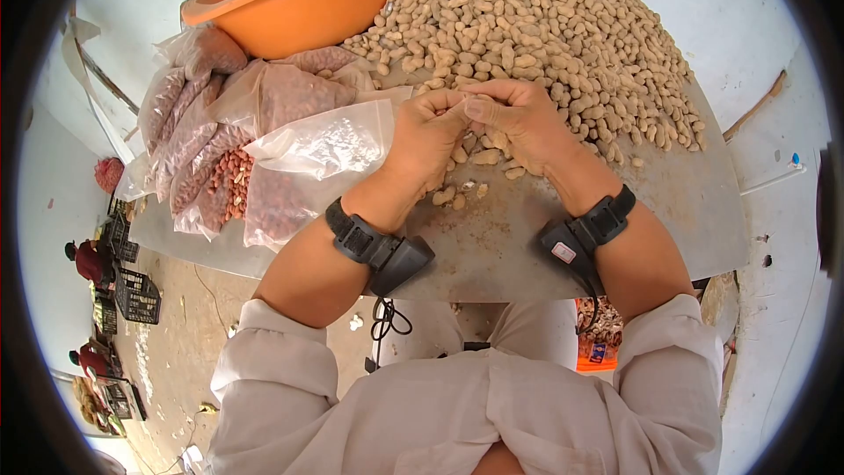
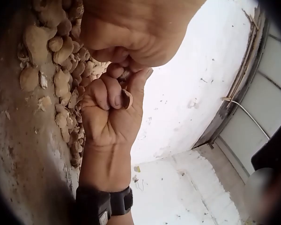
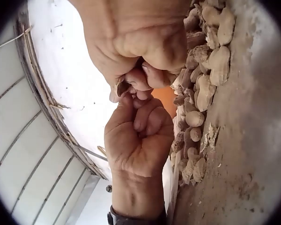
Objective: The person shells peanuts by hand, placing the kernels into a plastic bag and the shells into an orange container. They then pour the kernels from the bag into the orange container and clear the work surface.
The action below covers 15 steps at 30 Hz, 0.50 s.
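Observation:
My left hand [image 1: 425,134] and right hand [image 1: 530,127] meet fingertip to fingertip over the near edge of a heap of unshelled peanuts [image 1: 536,22]. Both thumbs and forefingers pinch at one small peanut [image 2: 125,75], mostly hidden by the fingers. An opened piece of peanut shell [image 3: 122,87] sticks out from the right hand's grip, with its hollow side showing. Both hands have their other fingers curled in toward the palms. Several loose peanuts and shell bits [image 1: 457,195] lie on the tabletop below the hands.
Clear bags [image 1: 321,154] of red peanut kernels lie on the metal table [image 1: 492,255] to the left. Behind them stands an orange basin [image 1: 308,4]. Below the table at right is an orange container of shells [image 1: 600,325]. Black crates [image 1: 138,295] stand on the floor far left.

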Available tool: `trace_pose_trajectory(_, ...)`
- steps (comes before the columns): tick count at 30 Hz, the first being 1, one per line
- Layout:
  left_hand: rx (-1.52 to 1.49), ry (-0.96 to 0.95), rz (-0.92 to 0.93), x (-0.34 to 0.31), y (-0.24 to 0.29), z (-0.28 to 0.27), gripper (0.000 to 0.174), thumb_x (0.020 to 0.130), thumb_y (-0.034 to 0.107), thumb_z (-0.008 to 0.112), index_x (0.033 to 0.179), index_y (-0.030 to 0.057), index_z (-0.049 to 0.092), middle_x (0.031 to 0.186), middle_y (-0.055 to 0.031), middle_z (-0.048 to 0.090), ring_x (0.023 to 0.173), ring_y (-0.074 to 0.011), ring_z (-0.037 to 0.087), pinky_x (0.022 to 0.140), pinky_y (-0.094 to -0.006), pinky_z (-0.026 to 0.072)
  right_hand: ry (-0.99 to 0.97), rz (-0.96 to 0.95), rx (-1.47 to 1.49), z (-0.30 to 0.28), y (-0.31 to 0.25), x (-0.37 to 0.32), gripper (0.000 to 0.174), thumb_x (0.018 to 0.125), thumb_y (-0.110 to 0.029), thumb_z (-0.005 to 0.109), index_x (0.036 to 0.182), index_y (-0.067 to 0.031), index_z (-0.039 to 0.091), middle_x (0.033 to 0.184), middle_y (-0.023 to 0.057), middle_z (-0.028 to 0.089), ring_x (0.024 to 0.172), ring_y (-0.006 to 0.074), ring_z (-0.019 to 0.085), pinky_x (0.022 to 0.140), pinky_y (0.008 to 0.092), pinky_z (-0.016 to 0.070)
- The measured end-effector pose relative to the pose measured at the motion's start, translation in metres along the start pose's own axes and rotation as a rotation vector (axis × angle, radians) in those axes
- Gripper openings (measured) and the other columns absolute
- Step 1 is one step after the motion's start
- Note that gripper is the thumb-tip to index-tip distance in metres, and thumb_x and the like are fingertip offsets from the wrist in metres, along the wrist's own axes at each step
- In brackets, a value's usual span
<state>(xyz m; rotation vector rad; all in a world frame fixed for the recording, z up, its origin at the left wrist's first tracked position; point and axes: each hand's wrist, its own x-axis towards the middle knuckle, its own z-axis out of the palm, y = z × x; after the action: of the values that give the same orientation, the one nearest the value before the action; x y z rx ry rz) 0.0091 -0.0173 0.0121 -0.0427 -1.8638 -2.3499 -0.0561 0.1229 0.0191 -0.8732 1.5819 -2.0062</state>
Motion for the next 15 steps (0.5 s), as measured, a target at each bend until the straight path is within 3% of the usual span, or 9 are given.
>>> trace_pose_trajectory(4,0.018,0.012,-0.018,0.000,0.000,-0.002,0.019,0.088,0.019,0.057,0.088,-0.0001,0.060,0.074,-0.0063,0.060,0.050,-0.0060,0.045,0.042,-0.0175,0.0355,-0.068,-0.056,-0.322,-0.001,-0.022,-0.006,0.035,0.079,-0.015,0.067,0.108,0.0038,0.059,0.085,0.0072,0.063,0.072,0.0106,0.058,0.065,0.0228,0.0463)
trace_pose_trajectory(10,0.068,-0.059,-0.082,0.002,0.003,-0.004,0.020,0.089,0.022,0.056,0.084,0.0022,0.059,0.068,-0.0030,0.056,0.048,-0.0044,0.034,0.044,-0.0177,0.0276,-0.148,-0.126,-0.443,-0.007,-0.021,-0.006,0.029,0.083,-0.013,0.059,0.109,0.0000,0.058,0.083,0.0040,0.061,0.068,0.0084,0.055,0.063,0.0216,0.0456)
trace_pose_trajectory(13,-0.020,-0.024,-0.024,-0.001,0.006,0.001,0.020,0.089,0.022,0.056,0.082,0.0034,0.058,0.064,0.0009,0.049,0.047,-0.0039,0.032,0.043,-0.0186,0.0261,0.009,-0.205,-0.615,0.001,-0.018,-0.005,0.032,0.078,-0.016,0.063,0.105,0.0009,0.058,0.089,0.0102,0.064,0.077,0.0142,0.059,0.070,0.0262,0.0474)
trace_pose_trajectory(15,-0.052,0.030,-0.023,-0.001,0.004,0.003,0.021,0.089,0.023,0.057,0.080,0.0040,0.057,0.061,0.0027,0.045,0.047,-0.0037,0.033,0.043,-0.0183,0.0261,0.052,-0.234,-0.577,0.004,-0.013,-0.006,0.030,0.078,-0.016,0.063,0.103,0.0010,0.058,0.091,0.0114,0.063,0.079,0.0164,0.060,0.072,0.0275,0.0476)
